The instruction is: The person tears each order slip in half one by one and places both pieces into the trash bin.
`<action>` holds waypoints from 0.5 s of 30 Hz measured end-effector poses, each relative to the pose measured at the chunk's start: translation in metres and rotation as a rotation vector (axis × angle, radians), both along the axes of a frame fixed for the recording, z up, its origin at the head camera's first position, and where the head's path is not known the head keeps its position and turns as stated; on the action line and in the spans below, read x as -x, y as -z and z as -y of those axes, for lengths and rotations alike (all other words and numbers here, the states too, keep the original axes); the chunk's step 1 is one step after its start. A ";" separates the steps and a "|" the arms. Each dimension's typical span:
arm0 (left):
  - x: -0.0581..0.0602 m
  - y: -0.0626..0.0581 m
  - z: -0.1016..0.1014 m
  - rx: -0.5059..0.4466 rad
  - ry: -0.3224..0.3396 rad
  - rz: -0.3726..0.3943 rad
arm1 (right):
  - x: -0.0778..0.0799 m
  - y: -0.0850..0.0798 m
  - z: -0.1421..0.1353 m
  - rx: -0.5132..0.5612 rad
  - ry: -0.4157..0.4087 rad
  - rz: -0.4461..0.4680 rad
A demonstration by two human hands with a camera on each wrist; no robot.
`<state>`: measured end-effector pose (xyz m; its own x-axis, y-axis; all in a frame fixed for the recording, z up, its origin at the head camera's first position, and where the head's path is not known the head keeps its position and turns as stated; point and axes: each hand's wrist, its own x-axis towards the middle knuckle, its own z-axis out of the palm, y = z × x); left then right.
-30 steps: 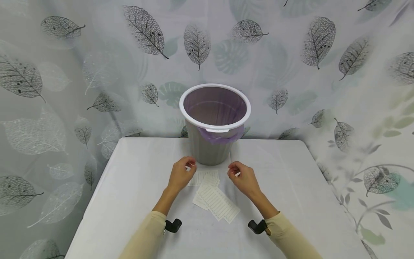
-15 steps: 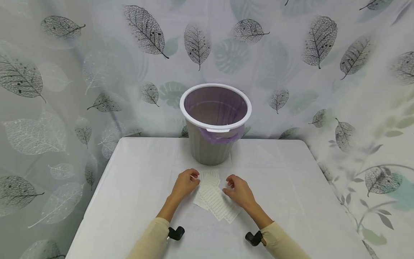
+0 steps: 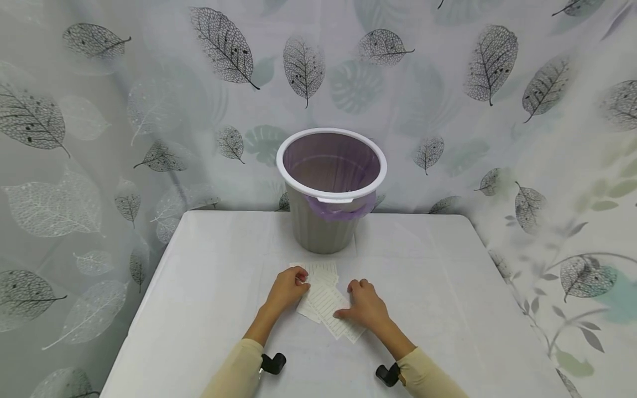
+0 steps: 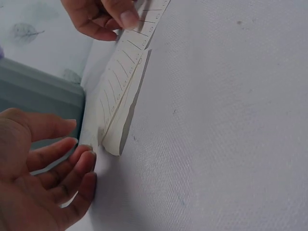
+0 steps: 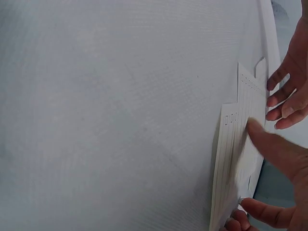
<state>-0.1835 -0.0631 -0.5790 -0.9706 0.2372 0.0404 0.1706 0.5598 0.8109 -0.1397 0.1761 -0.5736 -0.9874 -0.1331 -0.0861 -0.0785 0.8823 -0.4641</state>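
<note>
Several lined paper sheets (image 3: pixel 325 301) lie overlapping on the white table. Over their left side is my left hand (image 3: pixel 286 288), its fingers loosely bent and holding nothing; the left wrist view shows a gap between that hand (image 4: pixel 45 175) and the paper edge (image 4: pixel 118 130). My right hand (image 3: pixel 367 305) is spread at the right side of the sheets. In the right wrist view its thumb reaches over the top sheet (image 5: pixel 248 103), seemingly touching it, while the other fingers (image 5: pixel 269 214) are low by the paper's edge. Part of the sheets is hidden by that hand.
Behind the papers stands a grey bin (image 3: pixel 323 226) with a white rim and a purple liner bag. A leaf-patterned curtain (image 3: pixel 199 121) hangs behind and beside the white table (image 3: pixel 199 265).
Both hands have come back from near the bin toward the person and down to the papers. The right thumb has spread out over the sheets. Papers and bin have stayed put.
</note>
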 end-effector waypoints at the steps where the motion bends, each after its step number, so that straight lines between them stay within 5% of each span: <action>1: 0.000 0.000 0.000 -0.001 -0.001 -0.001 | 0.000 0.000 0.000 -0.007 0.000 -0.001; 15: -0.001 0.002 0.000 -0.011 0.011 -0.011 | -0.001 0.002 -0.009 0.160 -0.047 -0.007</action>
<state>-0.1827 -0.0636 -0.5808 -0.9675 0.2470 0.0536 0.1853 0.5488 0.8151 -0.1383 0.1848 -0.5755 -0.9803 -0.1906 -0.0527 -0.1219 0.7923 -0.5978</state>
